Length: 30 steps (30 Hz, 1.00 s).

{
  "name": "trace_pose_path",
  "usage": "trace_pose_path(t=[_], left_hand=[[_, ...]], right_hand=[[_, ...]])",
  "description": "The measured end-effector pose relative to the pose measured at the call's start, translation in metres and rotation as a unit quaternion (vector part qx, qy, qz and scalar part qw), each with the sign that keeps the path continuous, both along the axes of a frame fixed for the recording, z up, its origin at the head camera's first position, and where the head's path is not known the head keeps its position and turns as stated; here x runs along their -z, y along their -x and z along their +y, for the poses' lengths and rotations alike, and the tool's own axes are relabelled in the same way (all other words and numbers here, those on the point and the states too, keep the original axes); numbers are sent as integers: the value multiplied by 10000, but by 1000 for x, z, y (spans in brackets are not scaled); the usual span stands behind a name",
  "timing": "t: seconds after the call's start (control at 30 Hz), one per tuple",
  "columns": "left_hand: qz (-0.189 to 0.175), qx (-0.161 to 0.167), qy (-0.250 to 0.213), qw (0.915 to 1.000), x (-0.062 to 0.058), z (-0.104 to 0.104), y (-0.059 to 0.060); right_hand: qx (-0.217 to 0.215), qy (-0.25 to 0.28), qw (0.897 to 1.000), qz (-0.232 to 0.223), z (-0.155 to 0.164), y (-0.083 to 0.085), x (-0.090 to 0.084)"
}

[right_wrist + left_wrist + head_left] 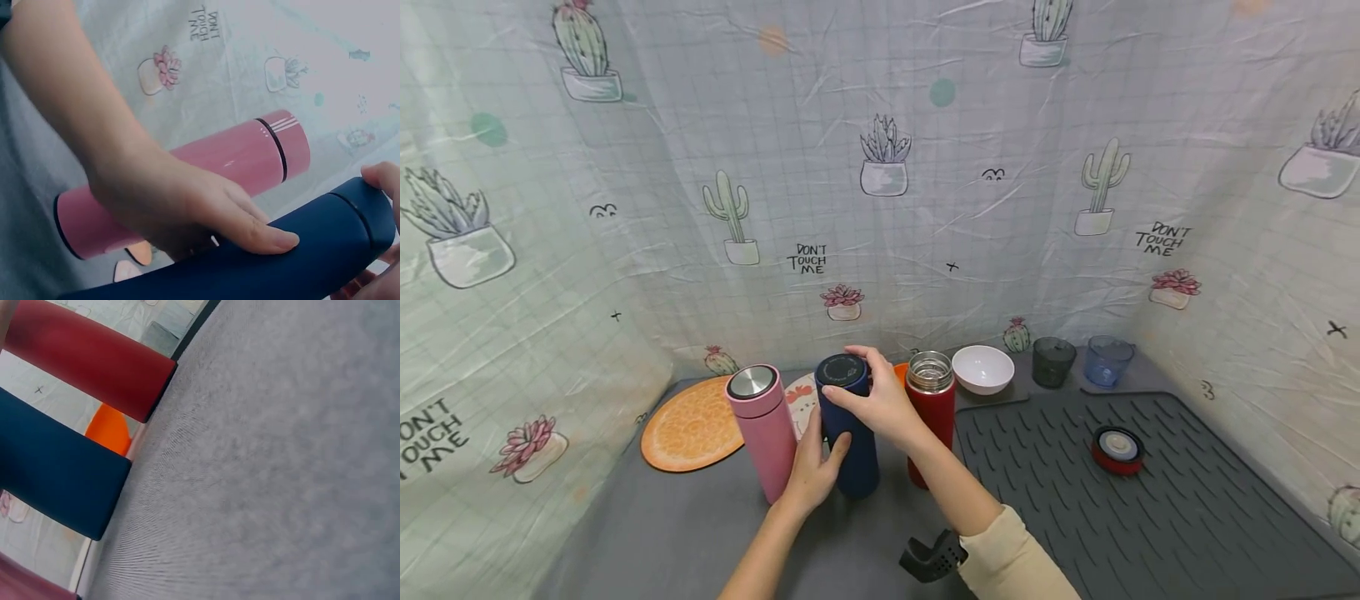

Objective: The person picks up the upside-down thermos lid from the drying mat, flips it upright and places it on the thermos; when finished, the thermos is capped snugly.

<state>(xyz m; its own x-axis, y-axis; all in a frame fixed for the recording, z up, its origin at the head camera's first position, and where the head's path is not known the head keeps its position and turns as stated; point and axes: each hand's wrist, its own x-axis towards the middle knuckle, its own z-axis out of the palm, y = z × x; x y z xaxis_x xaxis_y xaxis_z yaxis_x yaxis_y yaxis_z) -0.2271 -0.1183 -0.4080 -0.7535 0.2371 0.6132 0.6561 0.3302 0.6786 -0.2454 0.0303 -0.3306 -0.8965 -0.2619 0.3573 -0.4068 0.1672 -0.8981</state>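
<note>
We note the dark navy cylindrical flask (848,429) standing upright at the lower centre of the head view, on the grey surface (700,533). The right hand (880,400) sits over its black lid (841,370), fingers curled down round the lid's rim and gripping it. The left hand (812,471) holds the flask body low down, thumb across the front and the other fingers wrapped behind; in the right wrist view the left hand (181,206) shows its thumb pressed flat along the navy body (250,269).

Just left of the navy flask, close beside it, stands a pink flask with a steel-topped lid (762,429); whether the two touch we cannot tell. Just right stands a red flask with an open steel mouth (931,417), partly behind the right forearm. The left wrist view shows the navy flask (56,469) and the red one (87,362) side by side with a gap between them.

Behind the pink flask lies a round orange-slice mat (692,425). Toward the upper right of the surface: a white bowl (982,368), a dark smoked tumbler (1052,361) and a blue clear tumbler (1108,360). On the ribbed dark grey drying mat (1187,517), well apart from the flasks, rests a red lid with a pale centre (1117,448).
</note>
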Motion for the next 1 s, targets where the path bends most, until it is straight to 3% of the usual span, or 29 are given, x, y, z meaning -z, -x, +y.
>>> trace_pose_path(t=[0.13,0.23,0.43,0.57,0.7,0.8,0.93,1.0], left_hand=[[44,-249,33,9997,9,-3,4],[68,-503,39,9987,10,-3,1],[373,-1072,275,9932,6,-5,-23],[705,-1374,549,9865,5,-10,-45],[838,-1355,812,9839,4,-15,-66],[943,-1068,988,9849,3,-17,-78],[982,-690,1333,9838,3,-15,-85],[812,-626,1509,9832,3,-11,-87]], right_hand=[[335,-722,9954,528,10,-14,-9],[430,-1034,9908,758,22,-28,-19],[85,-1039,9870,1222,57,-59,-30],[237,-1067,9813,1583,91,-73,-24],[671,-1164,9737,1839,129,-79,-12],[1072,-1345,9672,1871,157,-81,-1],[1577,-1799,9572,1626,197,-82,18],[1806,-2006,9522,1428,216,-82,28]])
